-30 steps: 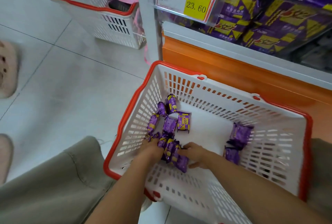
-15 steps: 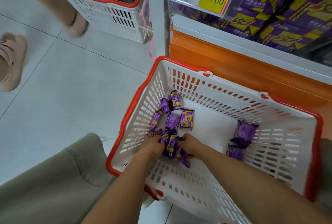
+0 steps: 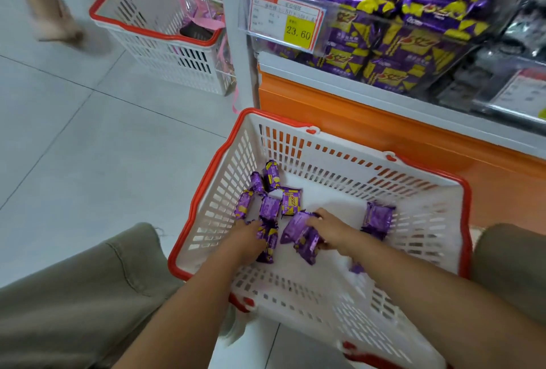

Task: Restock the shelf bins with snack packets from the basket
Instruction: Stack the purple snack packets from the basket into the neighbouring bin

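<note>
Head view: the person crouches over the basket (image 3: 206,179), which sits on the floor right against the orange base of the shelf, and both hands are down inside it. The right hand (image 3: 331,228) grasps a small bunch of packets (image 3: 301,234), fingers over the top and thumb tucked underneath. The left hand (image 3: 246,235) lies back-up on another packet; its fingertips are buried in the wrappers, so I cannot tell whether it has closed on anything. More packets lie loose in the far left corner of the basket, a pair by the right wall, and one close to the right forearm.

To my eye this is the gathering step, and a fair way from finished. It would go best if the left hand swept the corner cluster towards the right, so each handful is full but not bulging; the wrappers look slick, and an overfilled grip may shed some on the lift. The bin (image 3: 369,18) above, behind the price tag (image 3: 286,21), already looks well stocked, so the handful should go in over its clear front and be set down, not tossed
</note>
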Action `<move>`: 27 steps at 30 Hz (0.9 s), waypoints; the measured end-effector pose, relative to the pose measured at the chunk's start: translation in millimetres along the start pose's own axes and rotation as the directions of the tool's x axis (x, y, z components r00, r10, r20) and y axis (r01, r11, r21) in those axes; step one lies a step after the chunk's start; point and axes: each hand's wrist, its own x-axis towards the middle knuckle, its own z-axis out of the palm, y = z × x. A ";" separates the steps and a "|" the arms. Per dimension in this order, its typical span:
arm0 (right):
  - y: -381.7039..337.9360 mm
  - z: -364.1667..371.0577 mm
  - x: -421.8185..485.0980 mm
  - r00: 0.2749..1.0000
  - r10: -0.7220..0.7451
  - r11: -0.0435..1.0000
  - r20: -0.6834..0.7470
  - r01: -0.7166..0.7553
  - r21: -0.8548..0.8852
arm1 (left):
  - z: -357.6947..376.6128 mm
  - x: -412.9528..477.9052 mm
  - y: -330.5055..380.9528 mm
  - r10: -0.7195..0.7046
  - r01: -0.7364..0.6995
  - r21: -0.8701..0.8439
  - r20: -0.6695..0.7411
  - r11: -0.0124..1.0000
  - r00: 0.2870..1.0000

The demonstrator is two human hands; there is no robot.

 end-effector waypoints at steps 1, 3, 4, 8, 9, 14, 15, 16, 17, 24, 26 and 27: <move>-1.1 -3.7 -5.9 1.000 -0.005 0.999 -0.014 0.006 0.045 | -3.2 -4.7 5.6 0.043 -0.043 0.021 -0.018 0.999 0.999; -5.6 -10.8 -19.1 0.999 -0.017 0.993 -0.029 0.020 0.116 | -9.6 -17.0 19.1 0.157 -0.155 0.049 -0.047 0.987 0.986; -9.3 -13.8 -26.5 0.999 -0.025 0.990 -0.023 0.027 0.136 | -12.2 -24.1 26.2 0.223 -0.219 0.061 -0.061 0.974 0.973; -29.0 -24.1 -58.9 0.998 -0.058 0.987 0.027 0.053 0.154 | -17.1 -46.7 48.9 0.491 -0.468 0.158 -0.170 0.869 0.854; -34.5 -27.0 -67.7 0.998 -0.061 0.983 0.031 0.054 0.176 | -17.4 -50.8 53.1 0.534 -0.506 0.179 -0.194 0.844 0.823; -52.7 -39.0 -111.3 0.994 -0.092 0.973 0.061 0.076 0.220 | -23.3 -75.3 67.7 0.600 -0.534 0.277 -0.323 0.799 0.732; -54.1 -40.2 -118.0 0.993 -0.107 0.971 0.055 0.093 0.221 | -25.0 -79.8 69.1 0.614 -0.541 0.290 -0.356 0.789 0.705; -55.4 -40.8 -123.6 0.991 -0.123 0.967 0.043 0.110 0.228 | -27.2 -84.4 71.1 0.629 -0.559 0.289 -0.388 0.777 0.674; -56.8 -41.3 -128.7 0.990 -0.141 0.961 0.032 0.129 0.246 | -30.0 -88.6 72.7 0.644 -0.581 0.285 -0.422 0.762 0.638; -75.6 -44.9 -170.9 0.946 -0.284 0.920 0.157 0.222 0.323 | -70.1 -127.6 85.4 0.511 -0.606 0.039 -0.583 0.795 0.632; -82.8 -51.6 -184.3 0.921 -0.335 0.909 0.197 0.261 0.325 | -83.4 -136.7 87.6 0.410 -0.591 -0.169 -0.571 0.789 0.711; -85.8 -55.9 -190.3 0.912 -0.357 0.909 0.203 0.289 0.301 | -89.9 -139.4 86.6 0.377 -0.585 -0.268 -0.551 0.765 0.745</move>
